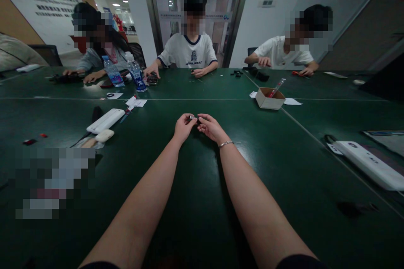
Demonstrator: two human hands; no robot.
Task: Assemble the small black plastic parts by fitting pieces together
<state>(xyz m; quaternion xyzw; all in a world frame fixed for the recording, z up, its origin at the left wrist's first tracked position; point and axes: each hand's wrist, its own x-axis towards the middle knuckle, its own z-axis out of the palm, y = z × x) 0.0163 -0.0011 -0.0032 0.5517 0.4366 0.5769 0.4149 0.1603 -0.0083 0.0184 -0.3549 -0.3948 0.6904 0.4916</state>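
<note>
Both my arms stretch forward over the dark green table [198,168]. Between thumb and fingers, my left hand [184,128] pinches a small silvery piece [191,117], too small to name. My right hand [211,127] meets it from the other side, its thumb and fingers closed on a small dark piece [198,121] that touches or adjoins the silvery one. Whether the two are joined I cannot tell. A bracelet circles my right wrist.
White power strips lie left [105,120] and right [369,162]. A small open box [270,99] holds a red tube ahead to the right. Two water bottles [136,72] stand at far left. Three people sit opposite, hands on the table. Dark pieces [236,73] lie near them.
</note>
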